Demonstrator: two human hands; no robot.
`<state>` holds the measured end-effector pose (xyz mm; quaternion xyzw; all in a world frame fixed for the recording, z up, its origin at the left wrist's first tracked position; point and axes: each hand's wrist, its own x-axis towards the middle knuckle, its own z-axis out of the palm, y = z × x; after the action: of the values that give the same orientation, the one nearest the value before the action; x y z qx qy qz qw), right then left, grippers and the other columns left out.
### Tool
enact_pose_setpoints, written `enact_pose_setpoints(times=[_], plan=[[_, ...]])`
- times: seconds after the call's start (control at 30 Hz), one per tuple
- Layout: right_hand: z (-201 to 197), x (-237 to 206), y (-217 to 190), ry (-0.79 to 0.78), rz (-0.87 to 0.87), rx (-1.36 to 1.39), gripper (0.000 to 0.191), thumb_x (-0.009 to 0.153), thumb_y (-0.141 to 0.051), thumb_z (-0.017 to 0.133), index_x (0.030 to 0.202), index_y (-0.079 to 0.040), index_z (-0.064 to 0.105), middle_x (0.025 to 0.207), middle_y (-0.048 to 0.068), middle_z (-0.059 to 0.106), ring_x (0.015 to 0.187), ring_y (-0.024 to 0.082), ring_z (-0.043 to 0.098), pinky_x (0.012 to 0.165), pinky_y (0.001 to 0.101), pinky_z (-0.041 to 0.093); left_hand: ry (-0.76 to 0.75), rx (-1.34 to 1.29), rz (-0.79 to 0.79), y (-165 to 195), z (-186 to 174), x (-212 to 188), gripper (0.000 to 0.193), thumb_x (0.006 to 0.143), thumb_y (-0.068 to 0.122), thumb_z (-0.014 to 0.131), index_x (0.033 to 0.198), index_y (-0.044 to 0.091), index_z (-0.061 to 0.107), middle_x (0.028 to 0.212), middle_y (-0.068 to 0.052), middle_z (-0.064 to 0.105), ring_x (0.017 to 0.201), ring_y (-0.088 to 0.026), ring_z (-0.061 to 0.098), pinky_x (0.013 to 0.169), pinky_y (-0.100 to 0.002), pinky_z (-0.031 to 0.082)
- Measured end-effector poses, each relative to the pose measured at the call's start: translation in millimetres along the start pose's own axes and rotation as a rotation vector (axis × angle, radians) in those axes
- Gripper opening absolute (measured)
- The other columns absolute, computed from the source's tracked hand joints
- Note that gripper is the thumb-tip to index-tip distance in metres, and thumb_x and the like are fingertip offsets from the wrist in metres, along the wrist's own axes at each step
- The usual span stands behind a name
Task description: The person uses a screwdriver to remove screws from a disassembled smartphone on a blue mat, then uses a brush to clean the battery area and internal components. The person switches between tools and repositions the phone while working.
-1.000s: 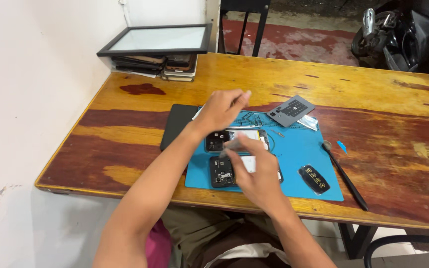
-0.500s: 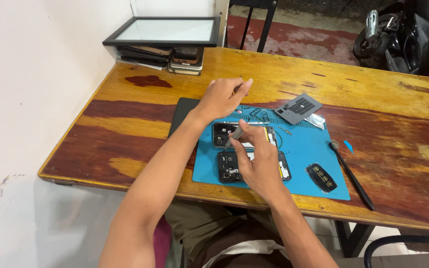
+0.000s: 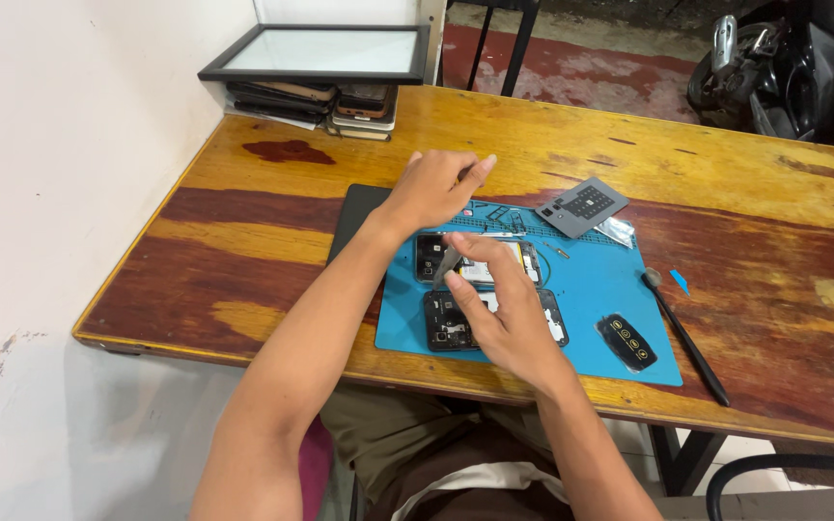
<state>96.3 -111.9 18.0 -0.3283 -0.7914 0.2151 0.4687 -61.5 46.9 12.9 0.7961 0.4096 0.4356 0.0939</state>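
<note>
Opened phone (image 3: pixel 523 262), back cover off, lies on a blue work mat (image 3: pixel 620 289) on a wooden table (image 3: pixel 726 174), w/ a second opened phone (image 3: pixel 446 323) just below it. Right hand (image 3: pixel 504 314) pinches a thin grey pry tool (image 3: pixel 448 262) at the phone's left end. Left hand (image 3: pixel 431 188) hovers above the mat, fingers loosely spread, holding nothing. Likely light, rigid, fragile inside; best held by its edges.

Wooden table (image 3: pixel 745 183), white wall (image 3: pixel 69 125)

Bare wooden table (image 3: pixel 745 183) is open beyond the blue rubber mat (image 3: pixel 596 289); grey square keypad (image 3: pixel 586 205) and thin black brush (image 3: pixel 687 338) block the right side.
</note>
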Motion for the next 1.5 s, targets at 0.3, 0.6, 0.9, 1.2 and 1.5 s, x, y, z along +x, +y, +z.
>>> enact_pose_setpoints(times=[0.3,0.6,0.9,1.2,1.5], plan=[[4.4,-2.9,-2.8,-0.038,-0.038,-0.148,0.05,0.093,-0.014,0.076,0.139,-0.007,0.058,0.112,0.009,0.064,0.111,0.024,0.059,0.106,0.0395,0.039,-0.088,-0.066,0.072,13.8,3.4,-7.5,0.042,0.096,0.045,0.062,0.084,0.007,0.075,0.078,-0.009,0.075,0.074,-0.028,0.072,0.074,-0.043,0.049],[10.1,-3.5,-1.9,0.064,-0.164,-0.184,0.047,0.091,-0.004,0.077,0.134,-0.01,0.057,0.118,0.009,0.066,0.112,0.025,0.063,0.104,0.0408,0.037,-0.255,-0.109,0.109,25.9,13.4,-13.6,0.037,0.094,0.041,0.067,0.086,0.005,0.076,0.086,-0.011,0.076,0.084,-0.029,0.071,0.08,-0.046,0.05],[10.4,-4.7,-14.6,0.187,-0.261,-0.034,0.05,0.095,0.005,0.072,0.137,-0.01,0.052,0.112,0.009,0.068,0.105,0.022,0.069,0.094,0.0361,0.053,-0.289,-0.099,0.092,22.9,9.0,-13.8,0.034,0.091,0.04,0.071,0.088,0.007,0.075,0.091,-0.009,0.076,0.088,-0.028,0.071,0.078,-0.044,0.053],[-93.7,-24.9,-0.3,0.133,0.37,-0.243,0.054,0.096,0.006,0.052,0.147,-0.01,0.043,0.104,0.011,0.074,0.069,0.025,0.063,0.064,0.0359,0.051,-0.334,-0.025,0.099,21.2,12.0,-15.3,0.031,0.088,0.041,0.075,0.092,0.01,0.078,0.1,-0.011,0.073,0.1,-0.031,0.068,0.088,-0.045,0.051],[-93.5,-42.4,14.8,-0.174,0.467,-0.207,0.064,0.089,0.002,0.055,0.15,-0.013,0.042,0.097,0.017,0.075,0.087,0.033,0.073,0.08,0.0419,0.055,-0.353,-0.026,0.031,20.3,9.1,-16.5,0.029,0.089,0.04,0.073,0.094,0.011,0.078,0.102,-0.01,0.072,0.099,-0.03,0.069,0.087,-0.044,0.051]])
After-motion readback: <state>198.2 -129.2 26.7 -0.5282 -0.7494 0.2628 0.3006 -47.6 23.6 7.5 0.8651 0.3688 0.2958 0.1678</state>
